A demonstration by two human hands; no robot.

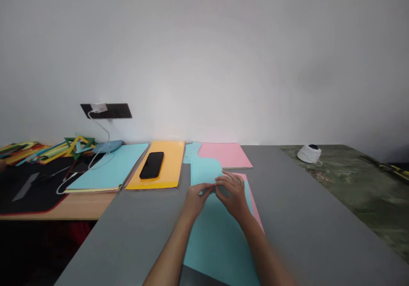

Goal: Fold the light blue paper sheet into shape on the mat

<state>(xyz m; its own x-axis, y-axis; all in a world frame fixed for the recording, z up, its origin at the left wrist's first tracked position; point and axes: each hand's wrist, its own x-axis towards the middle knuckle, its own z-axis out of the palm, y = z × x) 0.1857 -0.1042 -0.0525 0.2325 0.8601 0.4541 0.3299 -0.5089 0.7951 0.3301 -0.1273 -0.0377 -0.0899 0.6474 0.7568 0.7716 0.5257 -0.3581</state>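
Over the light blue paper on the grey table, my left hand and my right hand meet with their fingertips together. Both are closed in a pinch; whatever sits between the fingertips is too small or hidden to name. Just beyond the fingers, more light blue paper shows a rounded upper edge. A pink sheet peeks out under the blue one along its right side. Farther back lie another pink sheet and some pale blue paper pieces.
A black phone rests on an orange paper pack, left of my hands. Farther left are a blue paper stack, a white charging cable and coloured paper strips. A white roll stands on the green surface at right.
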